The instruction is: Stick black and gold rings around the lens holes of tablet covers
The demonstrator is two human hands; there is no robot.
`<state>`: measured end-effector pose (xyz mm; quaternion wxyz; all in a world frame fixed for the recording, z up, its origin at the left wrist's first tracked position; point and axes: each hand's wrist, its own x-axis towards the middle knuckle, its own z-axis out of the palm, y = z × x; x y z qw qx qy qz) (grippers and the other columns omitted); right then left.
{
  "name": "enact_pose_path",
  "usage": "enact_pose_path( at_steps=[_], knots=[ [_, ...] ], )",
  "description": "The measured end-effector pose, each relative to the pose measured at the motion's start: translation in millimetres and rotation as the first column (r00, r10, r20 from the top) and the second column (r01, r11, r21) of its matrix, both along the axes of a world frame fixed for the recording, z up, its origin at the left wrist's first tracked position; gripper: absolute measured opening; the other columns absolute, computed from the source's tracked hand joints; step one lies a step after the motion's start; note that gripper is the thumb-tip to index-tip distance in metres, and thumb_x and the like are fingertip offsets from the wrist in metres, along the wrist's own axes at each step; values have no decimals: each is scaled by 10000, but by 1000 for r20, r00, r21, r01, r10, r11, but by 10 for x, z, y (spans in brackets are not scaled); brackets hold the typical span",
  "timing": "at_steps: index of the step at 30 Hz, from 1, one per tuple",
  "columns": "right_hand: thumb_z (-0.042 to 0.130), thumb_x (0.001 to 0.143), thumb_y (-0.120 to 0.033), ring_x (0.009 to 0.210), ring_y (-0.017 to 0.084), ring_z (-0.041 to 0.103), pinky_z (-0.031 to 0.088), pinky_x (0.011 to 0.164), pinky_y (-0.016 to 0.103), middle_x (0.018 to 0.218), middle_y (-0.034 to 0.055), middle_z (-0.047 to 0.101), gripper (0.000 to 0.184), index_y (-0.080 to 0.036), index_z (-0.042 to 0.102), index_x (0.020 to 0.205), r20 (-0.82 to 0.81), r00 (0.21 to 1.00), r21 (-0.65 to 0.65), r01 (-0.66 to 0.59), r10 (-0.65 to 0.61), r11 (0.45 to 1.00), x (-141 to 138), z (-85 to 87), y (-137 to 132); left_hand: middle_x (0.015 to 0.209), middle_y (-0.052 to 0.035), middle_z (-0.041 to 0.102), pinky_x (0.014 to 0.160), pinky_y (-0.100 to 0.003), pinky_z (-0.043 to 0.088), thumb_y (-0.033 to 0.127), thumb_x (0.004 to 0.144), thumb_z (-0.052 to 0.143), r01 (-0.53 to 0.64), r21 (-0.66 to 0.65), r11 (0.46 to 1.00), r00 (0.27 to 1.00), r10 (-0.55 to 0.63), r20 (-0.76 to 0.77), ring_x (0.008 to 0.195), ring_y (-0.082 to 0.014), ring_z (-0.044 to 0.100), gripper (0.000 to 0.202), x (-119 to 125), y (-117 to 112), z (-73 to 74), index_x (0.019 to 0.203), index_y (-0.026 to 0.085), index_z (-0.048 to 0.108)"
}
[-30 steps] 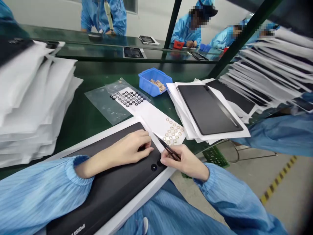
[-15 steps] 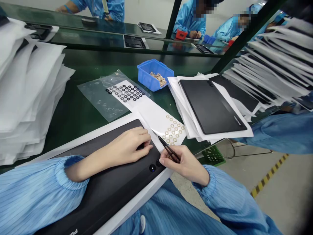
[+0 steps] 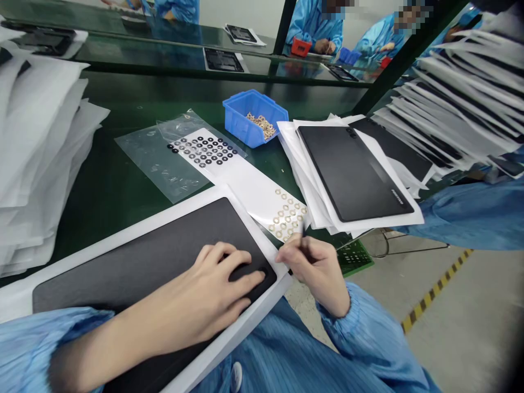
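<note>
Left hand (image 3: 213, 297) open, flat on black panel (image 3: 143, 256); right hand (image 3: 317, 267) pinches tweezers (image 3: 302, 233) beside ring sheet (image 3: 262, 196). A slipped tip might scratch the panel

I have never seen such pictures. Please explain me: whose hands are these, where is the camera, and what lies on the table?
The camera sits on a person's head and looks down at that person's own bare hands. The left hand lies flat on a dark panel, which rests on a white sheet. The right hand pinches a thin dark tool, blurred here, beside a strip of gold rings. On the green table also lie black rings, a blue bin of small parts and a second dark panel.
</note>
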<state>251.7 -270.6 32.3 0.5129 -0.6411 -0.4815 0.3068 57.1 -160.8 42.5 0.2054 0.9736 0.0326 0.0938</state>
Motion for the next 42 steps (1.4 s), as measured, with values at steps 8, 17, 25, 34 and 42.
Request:
enact_pose_path(
  at_steps=[8, 17, 25, 34, 42],
  knots=[
    [489, 944, -295, 645, 118, 615, 516, 599, 237, 710, 0, 588, 230, -194, 614, 780, -161, 982, 157, 129, -104, 979, -220, -66, -152, 1203, -118, 510, 798, -410, 416, 179, 964, 425, 27, 96, 995, 999, -24, -32, 1069, -286, 416, 348, -24, -52, 5, 1304, 218, 490],
    [551, 861, -104, 663, 123, 640, 580, 609, 251, 769, 4, 604, 128, -194, 579, 775, -48, 984, 137, 176, -171, 975, -340, -94, -157, 1136, -119, 553, 783, -390, 422, 144, 956, 411, 46, 73, 996, 999, -47, 14, 1051, -286, 434, 284, -17, -52, 8, 1209, 140, 539],
    [570, 856, -123, 666, 137, 632, 565, 594, 259, 763, 16, 602, 124, -195, 557, 756, -2, 980, 103, 196, -197, 975, -345, -83, -176, 1106, -107, 570, 793, -403, 409, 134, 936, 445, 59, 69, 996, 997, -62, 38, 1040, -290, 441, 267, -5, -46, -2, 1172, 129, 569],
    [575, 856, -128, 669, 129, 630, 578, 579, 233, 777, 16, 600, 117, -204, 568, 766, -35, 969, 116, 246, -243, 962, -395, -102, -166, 1117, -113, 575, 782, -410, 395, 143, 948, 421, 70, 91, 993, 997, -74, 34, 1037, -295, 445, 272, -14, -47, 8, 1176, 127, 568],
    [586, 836, -117, 639, 132, 626, 560, 567, 244, 760, 18, 601, 126, -193, 556, 741, 5, 974, 79, 227, -228, 971, -372, -67, -152, 1108, -106, 578, 782, -409, 390, 142, 942, 441, 48, 99, 994, 998, -52, 32, 1026, -290, 450, 246, -7, -69, 6, 1145, 132, 579]
  ],
)
